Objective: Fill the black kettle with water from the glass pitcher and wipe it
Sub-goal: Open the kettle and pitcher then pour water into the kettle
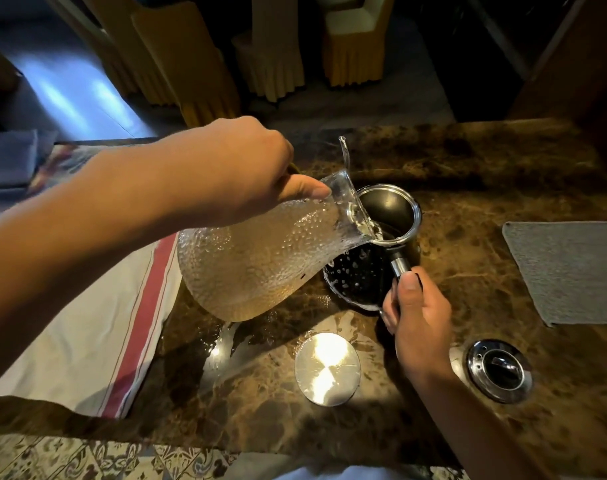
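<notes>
Water pours from the glass pitcher into the black kettle.
The left hand grips the pitcher's neck; the right hand, at six o'clock, grips the kettle's handle.

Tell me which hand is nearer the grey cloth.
Right. The right hand, gripping the black kettle's handle, sits just left of the grey cloth; the left hand, holding the glass pitcher, is farther left.

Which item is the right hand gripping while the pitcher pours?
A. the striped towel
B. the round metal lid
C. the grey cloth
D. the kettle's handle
D: the right hand curls round the handle of the black kettle, steadying it while the left hand tilts the glass pitcher over its open mouth.
</notes>
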